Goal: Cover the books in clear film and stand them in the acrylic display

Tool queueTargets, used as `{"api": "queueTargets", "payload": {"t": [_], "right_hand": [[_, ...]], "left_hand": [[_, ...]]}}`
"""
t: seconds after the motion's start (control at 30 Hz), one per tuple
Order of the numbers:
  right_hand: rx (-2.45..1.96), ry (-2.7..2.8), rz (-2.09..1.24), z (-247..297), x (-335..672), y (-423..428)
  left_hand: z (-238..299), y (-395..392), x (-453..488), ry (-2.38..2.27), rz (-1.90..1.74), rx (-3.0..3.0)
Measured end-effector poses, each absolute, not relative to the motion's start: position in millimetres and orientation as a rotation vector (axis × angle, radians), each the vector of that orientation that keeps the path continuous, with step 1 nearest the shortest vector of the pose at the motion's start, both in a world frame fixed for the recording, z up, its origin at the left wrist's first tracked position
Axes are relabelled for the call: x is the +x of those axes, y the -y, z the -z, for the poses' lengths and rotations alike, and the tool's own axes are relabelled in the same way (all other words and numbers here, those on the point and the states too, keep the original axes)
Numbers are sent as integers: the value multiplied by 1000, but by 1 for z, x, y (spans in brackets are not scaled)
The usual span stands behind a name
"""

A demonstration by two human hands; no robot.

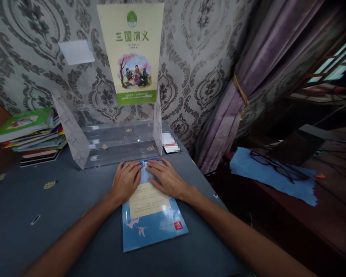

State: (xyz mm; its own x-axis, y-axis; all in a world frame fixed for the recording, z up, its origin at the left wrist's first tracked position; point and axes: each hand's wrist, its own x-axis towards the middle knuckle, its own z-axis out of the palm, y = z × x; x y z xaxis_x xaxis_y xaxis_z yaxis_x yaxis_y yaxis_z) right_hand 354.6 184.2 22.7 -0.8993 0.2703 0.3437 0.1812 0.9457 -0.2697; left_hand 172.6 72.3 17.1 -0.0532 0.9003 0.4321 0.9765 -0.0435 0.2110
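A blue softcover book [152, 227] with a cream label and white birds lies flat on the grey-blue tabletop [43, 223]. My left hand [126, 181] and my right hand [165, 177] rest palm down on its upper part, fingers lying flat and gripping nothing. The hands hide the book's top edge. Just beyond them stands a clear acrylic display stand [118, 144]. A green-and-cream book titled 三国演义 [131, 54] stands upright at its back against the wall.
Several stacked books [29, 134] sit at the table's left edge, and small gold discs [49, 185] lie about. A small packet [170, 143] lies right of the stand. Past the table's right edge, glasses [272, 167] rest on a blue cloth [272, 177], beside a purple curtain [233, 77].
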Motion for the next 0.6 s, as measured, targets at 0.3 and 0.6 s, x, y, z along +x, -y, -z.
{"api": "queueTargets", "payload": {"t": [0.3, 0.6], "right_hand": [[-275, 2858, -348, -25, 353, -188], [-462, 2906, -270, -30, 355, -183]], "left_hand": [[-12, -75, 170, 1972, 714, -2097], [-15, -74, 171, 1969, 706, -2104]]}}
